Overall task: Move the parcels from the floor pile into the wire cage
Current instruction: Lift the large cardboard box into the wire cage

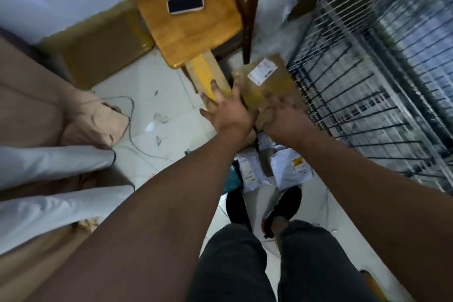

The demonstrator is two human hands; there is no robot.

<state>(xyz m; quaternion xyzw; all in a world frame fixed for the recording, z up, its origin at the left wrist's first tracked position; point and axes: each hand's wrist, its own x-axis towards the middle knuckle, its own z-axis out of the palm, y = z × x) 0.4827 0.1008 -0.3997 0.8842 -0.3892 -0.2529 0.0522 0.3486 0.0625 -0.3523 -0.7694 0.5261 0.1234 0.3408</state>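
A brown cardboard parcel (266,81) with a white label sits raised above the floor, just left of the wire cage (382,86). My right hand (284,117) grips its near edge. My left hand (228,110) lies with fingers spread across the parcel's left side and a long box with yellow tape (206,73). Several white bag parcels (291,169) lie on the floor below my arms, by my black shoes. The frame is blurred by motion.
A wooden chair (191,24) with a phone (185,3) on its seat stands behind the parcel. Large cardboard boxes (103,49) and brown and white packages (36,110) line the left. A thin cable (131,115) trails on the white tile floor.
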